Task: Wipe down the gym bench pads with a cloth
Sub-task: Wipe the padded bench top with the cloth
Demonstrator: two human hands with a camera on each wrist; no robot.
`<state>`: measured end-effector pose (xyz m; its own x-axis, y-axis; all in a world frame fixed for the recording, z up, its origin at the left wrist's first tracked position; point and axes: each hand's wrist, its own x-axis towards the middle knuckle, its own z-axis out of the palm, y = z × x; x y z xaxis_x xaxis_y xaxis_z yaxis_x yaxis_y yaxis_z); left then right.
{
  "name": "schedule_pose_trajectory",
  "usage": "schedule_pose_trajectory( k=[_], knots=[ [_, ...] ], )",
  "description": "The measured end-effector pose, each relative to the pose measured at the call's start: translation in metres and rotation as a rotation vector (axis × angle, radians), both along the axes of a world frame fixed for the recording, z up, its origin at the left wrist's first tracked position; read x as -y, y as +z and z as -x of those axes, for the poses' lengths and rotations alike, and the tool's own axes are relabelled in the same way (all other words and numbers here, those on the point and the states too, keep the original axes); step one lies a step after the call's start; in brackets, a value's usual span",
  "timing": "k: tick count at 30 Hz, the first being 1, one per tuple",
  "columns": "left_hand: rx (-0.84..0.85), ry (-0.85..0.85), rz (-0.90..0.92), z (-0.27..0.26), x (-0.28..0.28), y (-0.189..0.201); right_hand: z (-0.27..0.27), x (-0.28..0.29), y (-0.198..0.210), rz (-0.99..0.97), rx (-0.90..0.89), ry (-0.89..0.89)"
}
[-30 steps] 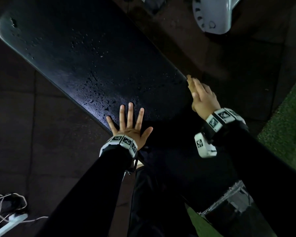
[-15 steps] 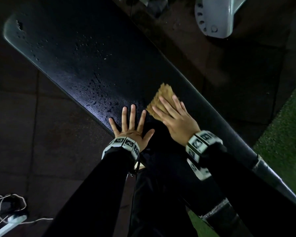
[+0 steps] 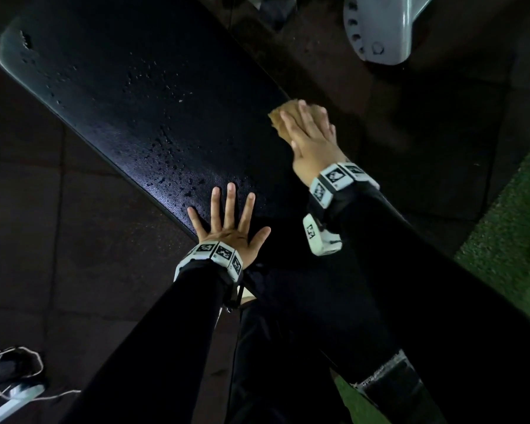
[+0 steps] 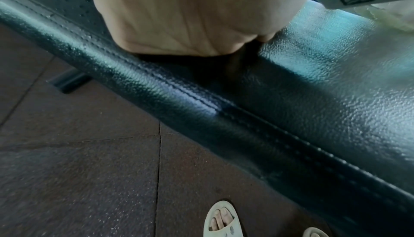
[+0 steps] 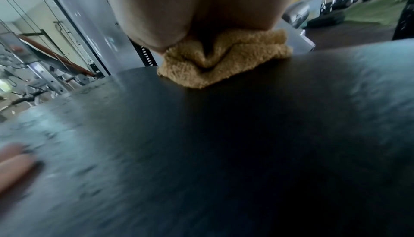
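A long black bench pad [image 3: 141, 96] runs diagonally through the head view, dotted with water droplets. A folded tan cloth [image 3: 280, 116] lies at the pad's far right edge. My right hand [image 3: 308, 130] presses it flat with straight fingers; the right wrist view shows the cloth [image 5: 224, 60] bunched under my palm on the pad [image 5: 224, 143]. My left hand [image 3: 228, 218] rests flat near the pad's near edge, fingers spread and empty. In the left wrist view its palm [image 4: 179, 14] sits on the stitched pad edge [image 4: 201, 99].
A grey metal machine bracket [image 3: 383, 26] stands beyond the bench. Dark rubber floor tiles [image 3: 58, 240] surround it, with green turf [image 3: 514, 228] at right. A shoe with white laces [image 3: 13, 374] lies lower left. My sandalled foot [image 4: 221, 219] stands beside the bench.
My right hand slid the cloth from beside my left hand, up and right across the pad to its far edge. My left hand stayed planted.
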<state>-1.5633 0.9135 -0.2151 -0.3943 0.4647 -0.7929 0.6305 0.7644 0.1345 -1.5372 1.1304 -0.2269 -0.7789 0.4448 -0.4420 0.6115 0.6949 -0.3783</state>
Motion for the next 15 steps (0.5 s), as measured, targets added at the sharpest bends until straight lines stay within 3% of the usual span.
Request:
schedule_pose_trajectory(
  k=[3, 6, 11, 15],
  knots=[
    [-0.019, 0.009, 0.002, -0.001, -0.001, 0.001, -0.002, 0.028, 0.004, -0.017, -0.039, 0.125],
    [-0.026, 0.007, 0.027, -0.001, -0.003, 0.000, -0.042, 0.058, 0.011, 0.024, -0.078, 0.199],
    [0.006, 0.010, 0.018, 0.000, -0.004, 0.001, -0.121, 0.056, 0.015, 0.017, 0.046, 0.058],
    [-0.008, -0.004, 0.011, -0.001, -0.002, -0.002, -0.120, 0.023, 0.008, 0.002, 0.024, -0.113]
  ],
)
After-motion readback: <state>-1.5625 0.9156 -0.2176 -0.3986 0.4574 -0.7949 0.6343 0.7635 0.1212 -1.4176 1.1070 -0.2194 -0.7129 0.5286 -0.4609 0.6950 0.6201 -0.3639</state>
